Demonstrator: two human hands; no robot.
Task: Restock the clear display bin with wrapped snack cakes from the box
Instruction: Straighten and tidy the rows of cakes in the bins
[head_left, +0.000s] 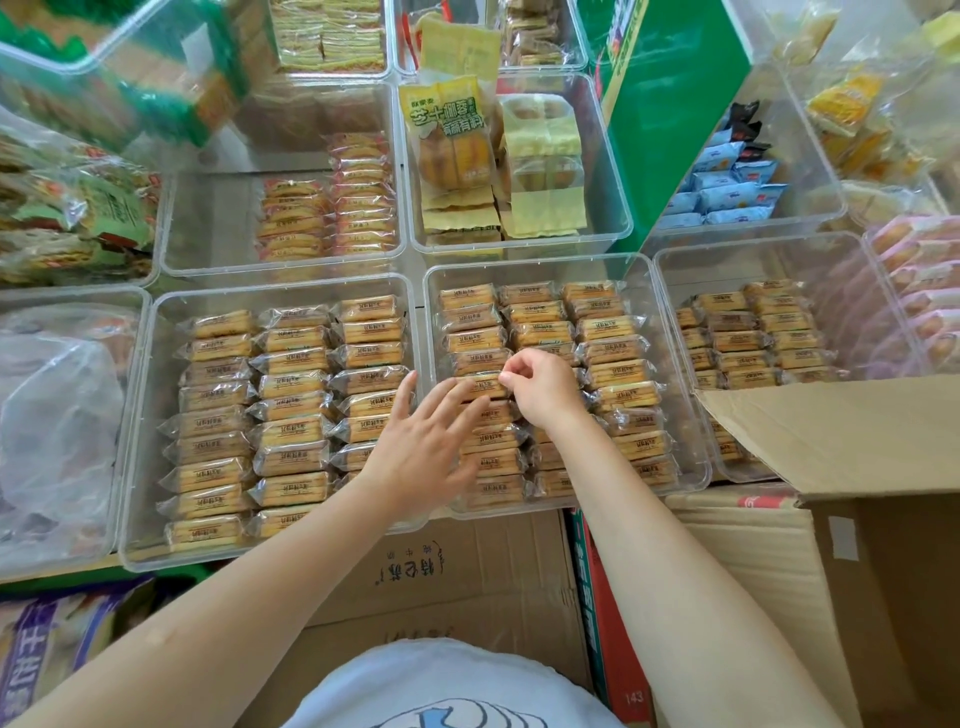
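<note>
At four o'clock the open brown cardboard box (857, 467) waits. The clear plastic display bin (670, 332), centre, is nearly full of wrapped golden snack cakes (613, 351). The left hand (421, 447) lies spread flat on the left column; the right hand (543, 387) pinches one cake's wrapper (seemingly straightening). Next, I judge, another reach to the box.

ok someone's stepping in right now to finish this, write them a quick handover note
Left hand: open, fingers flat on the left column of cakes in the middle bin.
Right hand: pinching a wrapped cake in that column.
Done: the bin shows three packed columns.
Left: seat this cake, then check the open box at right; its contents aren't visible.
</note>
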